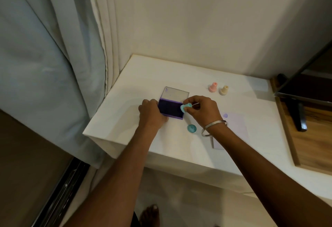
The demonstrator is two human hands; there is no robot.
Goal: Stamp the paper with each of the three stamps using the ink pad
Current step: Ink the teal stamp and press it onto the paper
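The ink pad [170, 109] lies open on the white counter [125, 119], its clear lid [177, 94] tipped back toward twelve o'clock. The left hand [152, 112] is at the pad's nine o'clock edge, fingers curled against the case and steadying it. At the pad's three o'clock edge the right hand [201, 110] pinches a teal stamp [185, 108] between thumb and fingertips, with the stamp's face tilted toward the dark purple ink; I cannot tell whether it touches. A teal cap [191, 129] lies on the counter at about five o'clock from the pad, just beside the right wrist, which wears a metal bangle [213, 127].

The pale paper [235, 126] is at four o'clock from the pad, partly hidden under the right forearm; one faint purple mark [225, 115] shows near its far corner. A pink stamp [213, 87] and a cream stamp [224, 90] stand upright, side by side, at about two o'clock from the pad, well apart from both hands.
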